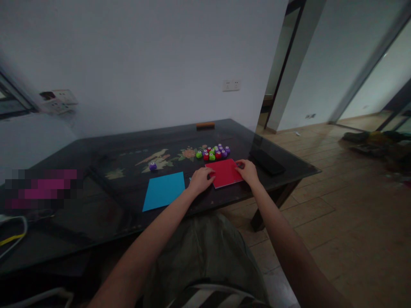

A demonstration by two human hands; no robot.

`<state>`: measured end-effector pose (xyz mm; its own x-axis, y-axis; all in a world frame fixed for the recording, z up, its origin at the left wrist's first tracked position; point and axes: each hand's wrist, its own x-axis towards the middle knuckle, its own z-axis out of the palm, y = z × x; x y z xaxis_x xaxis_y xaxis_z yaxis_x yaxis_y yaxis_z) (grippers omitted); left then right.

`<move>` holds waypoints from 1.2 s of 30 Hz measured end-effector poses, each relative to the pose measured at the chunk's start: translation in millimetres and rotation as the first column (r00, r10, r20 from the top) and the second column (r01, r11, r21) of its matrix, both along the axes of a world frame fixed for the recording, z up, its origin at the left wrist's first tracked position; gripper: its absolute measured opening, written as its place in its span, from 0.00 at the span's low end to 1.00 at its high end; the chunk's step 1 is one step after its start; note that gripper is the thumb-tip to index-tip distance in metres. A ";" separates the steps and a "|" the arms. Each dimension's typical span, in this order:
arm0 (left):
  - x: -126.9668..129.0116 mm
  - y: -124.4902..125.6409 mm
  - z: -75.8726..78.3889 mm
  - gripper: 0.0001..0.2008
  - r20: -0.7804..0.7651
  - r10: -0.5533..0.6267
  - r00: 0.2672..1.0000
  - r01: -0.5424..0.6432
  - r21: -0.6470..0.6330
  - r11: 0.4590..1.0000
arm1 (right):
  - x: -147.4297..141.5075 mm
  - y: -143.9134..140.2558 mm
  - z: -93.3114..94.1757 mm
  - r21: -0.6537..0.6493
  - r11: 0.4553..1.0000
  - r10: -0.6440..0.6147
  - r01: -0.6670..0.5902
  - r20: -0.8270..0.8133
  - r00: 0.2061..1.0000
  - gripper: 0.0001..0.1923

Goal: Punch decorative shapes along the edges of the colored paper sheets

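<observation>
A square of red paper (224,172) with a pale front edge lies on the dark table, in front of me. My left hand (201,180) grips its left edge, with thumb and fingers curled onto the sheet. At the far right corner my right hand (248,172) pinches the same paper. To the left of my left hand is a square of blue paper (164,191), lying flat. Just behind the red sheet stands a cluster of several small round pieces (212,156) in green, red and purple, with white eye-like tops. One purple piece (153,166) stands apart, behind the blue paper.
The dark glossy table (128,214) bears a bird-and-flower picture. A black flat object (267,161) lies on the right, a brown bar (205,125) at the back edge. A blurred pink object (48,188) and a white cable (25,226) are at the left.
</observation>
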<state>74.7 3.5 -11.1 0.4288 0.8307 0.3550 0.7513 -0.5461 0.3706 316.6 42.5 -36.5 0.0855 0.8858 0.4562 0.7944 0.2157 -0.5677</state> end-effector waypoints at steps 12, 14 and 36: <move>-2.3 -0.7 1.3 0.17 0.105 0.142 0.984 -0.144 0.016 0.989 | -0.5 0.4 -0.7 0.002 1.000 -0.002 0.002 0.005 1.000 0.11; -2.1 -0.1 0.1 0.21 0.155 0.189 0.970 -0.191 -0.001 0.982 | -0.8 0.1 -0.7 0.003 1.000 0.000 0.000 0.004 1.000 0.11; -1.5 -0.7 1.5 0.18 0.167 0.142 0.976 -0.141 -0.022 0.990 | 0.9 3.8 -3.2 -0.003 0.999 0.035 -0.035 -0.021 0.999 0.11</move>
